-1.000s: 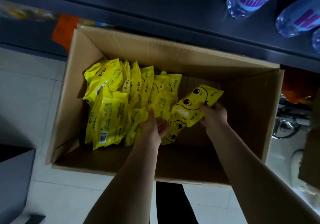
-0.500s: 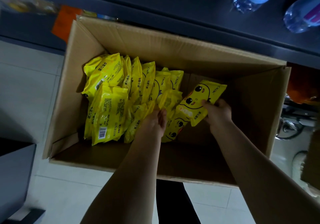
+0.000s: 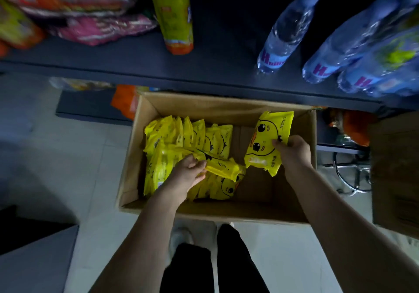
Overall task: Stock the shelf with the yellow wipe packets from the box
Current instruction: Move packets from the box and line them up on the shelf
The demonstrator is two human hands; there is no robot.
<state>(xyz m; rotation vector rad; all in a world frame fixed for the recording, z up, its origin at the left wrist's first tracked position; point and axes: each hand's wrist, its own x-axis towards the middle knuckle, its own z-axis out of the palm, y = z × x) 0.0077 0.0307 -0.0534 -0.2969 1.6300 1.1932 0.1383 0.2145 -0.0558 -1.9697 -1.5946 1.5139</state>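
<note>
The left hand (image 3: 188,174) pinches one end of a yellow packet (image 3: 223,168) lying across the pile in the box (image 3: 226,211). The right hand (image 3: 294,154) grips a second packet (image 3: 265,143) by its side edge, lifted above the bare right part of the box. These look light, soft and slick-skinned, so a firm hold across the middle seems safer than a corner pinch. More packets (image 3: 188,134) stand packed at the left. Beyond, the shelf (image 3: 226,66) shows bare space between a yellow bag (image 3: 174,14) and the water bottles (image 3: 288,32).
</note>
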